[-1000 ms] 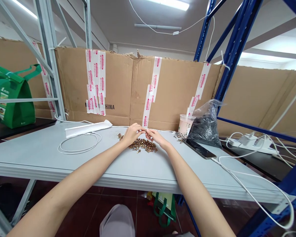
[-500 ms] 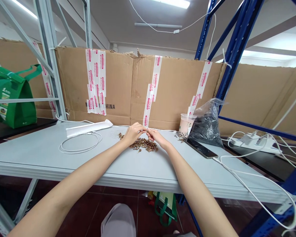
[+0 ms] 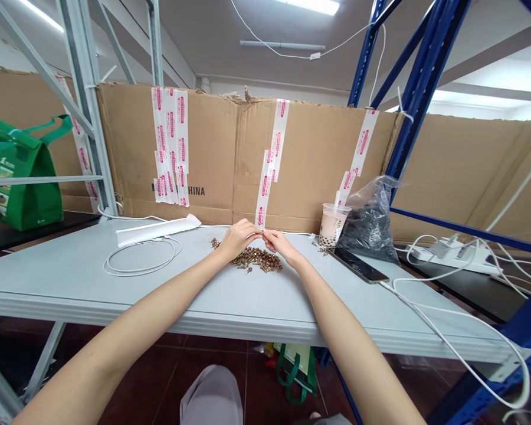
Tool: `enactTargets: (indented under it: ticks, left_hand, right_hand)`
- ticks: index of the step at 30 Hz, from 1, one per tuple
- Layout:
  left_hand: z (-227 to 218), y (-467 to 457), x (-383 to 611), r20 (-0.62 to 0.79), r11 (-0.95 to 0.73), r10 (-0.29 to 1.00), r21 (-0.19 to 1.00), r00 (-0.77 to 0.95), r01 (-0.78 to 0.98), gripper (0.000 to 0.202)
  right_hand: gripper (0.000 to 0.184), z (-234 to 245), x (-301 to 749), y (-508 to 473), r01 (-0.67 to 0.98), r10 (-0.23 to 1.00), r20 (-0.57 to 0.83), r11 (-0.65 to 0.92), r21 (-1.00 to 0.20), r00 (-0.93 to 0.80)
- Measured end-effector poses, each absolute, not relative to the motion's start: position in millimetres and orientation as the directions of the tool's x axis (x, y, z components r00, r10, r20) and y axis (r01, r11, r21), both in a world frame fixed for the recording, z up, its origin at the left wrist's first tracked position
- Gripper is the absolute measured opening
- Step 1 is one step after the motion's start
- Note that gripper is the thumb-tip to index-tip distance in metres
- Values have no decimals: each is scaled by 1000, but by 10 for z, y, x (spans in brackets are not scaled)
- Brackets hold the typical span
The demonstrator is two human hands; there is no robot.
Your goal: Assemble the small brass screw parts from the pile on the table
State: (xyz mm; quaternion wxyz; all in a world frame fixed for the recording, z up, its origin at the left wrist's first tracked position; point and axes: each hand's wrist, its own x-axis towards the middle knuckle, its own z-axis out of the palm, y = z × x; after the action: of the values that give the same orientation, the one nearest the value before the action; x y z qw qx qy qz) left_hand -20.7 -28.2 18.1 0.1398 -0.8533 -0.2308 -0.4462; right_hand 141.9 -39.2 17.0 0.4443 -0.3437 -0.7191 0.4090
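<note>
A loose pile of small brass-coloured screws (image 3: 257, 258) lies on the grey table (image 3: 248, 301), partly covered by my hands. Above the pile, my left hand (image 3: 239, 237) is closed, its fingertips pinched together. My right hand (image 3: 279, 243) is closed too, and its fingertips meet those of the left. Whatever sits between the fingertips is too small and too hidden to name. A few more screws show behind my left wrist.
On the left lie a white folded strip (image 3: 158, 231) and a coiled white cable (image 3: 144, 271). To the right are a bubble tea cup (image 3: 333, 224), a plastic bag of dark pieces (image 3: 371, 227) and a phone (image 3: 357, 264) on a cable. A cardboard wall (image 3: 212, 147) closes the back.
Both hands stay fingertip to fingertip over the pile, with only a slight shift of the right fingers. The whole view has moved a little.
</note>
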Motion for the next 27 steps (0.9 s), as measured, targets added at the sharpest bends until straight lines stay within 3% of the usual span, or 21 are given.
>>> enactTargets:
  ticks: [4, 14, 21, 27]
  left_hand:
    - [179, -284, -207, 821, -857, 259, -48, 508, 514, 23]
    - [161, -262, -184, 845, -872, 248, -18, 473, 490, 18]
    - [151, -276, -158, 854, -885, 231, -15, 466, 465, 17]
    - [160, -277, -168, 870, -880, 238, 5, 431, 475, 16]
  right_hand:
    - [42, 163, 1435, -392, 94, 860, 310, 376, -922, -405]
    - [40, 164, 1448, -382, 97, 854, 337, 404, -910, -397]
    - [40, 130, 1501, -372, 26, 844, 259, 307, -951, -471]
    - [35, 155, 1526, -403, 74, 829, 272, 350, -934, -489]
